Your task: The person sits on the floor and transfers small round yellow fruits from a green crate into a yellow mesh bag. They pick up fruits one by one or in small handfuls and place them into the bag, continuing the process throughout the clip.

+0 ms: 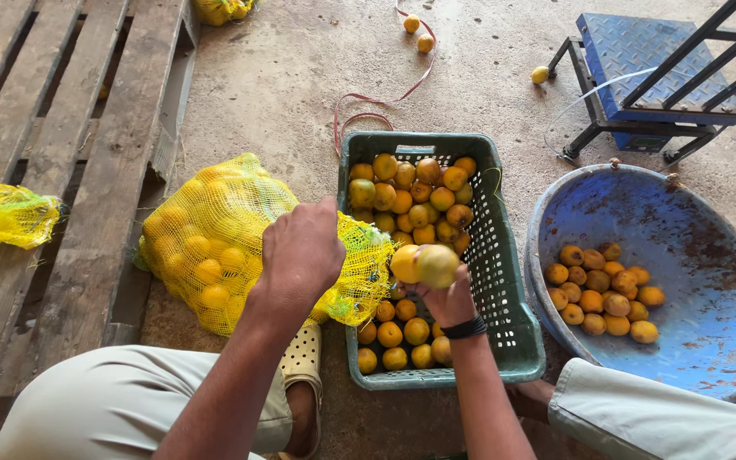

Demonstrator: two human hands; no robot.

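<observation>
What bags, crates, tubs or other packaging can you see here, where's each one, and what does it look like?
Yellow net sack of fruit: on the floor by the wooden pallet, bulging, mouth held by the left hand.
Green plastic crate: centre, rectangular, slotted, holding fruit.
Blue round tub: right, worn, few fruit inside.
Flat yellow net bag: on the pallet, left edge.
No labels, signs or screens show.

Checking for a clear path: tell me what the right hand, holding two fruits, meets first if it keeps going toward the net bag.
Probably the yellow net bag mouth held by the left hand; depth is unclear.
</observation>
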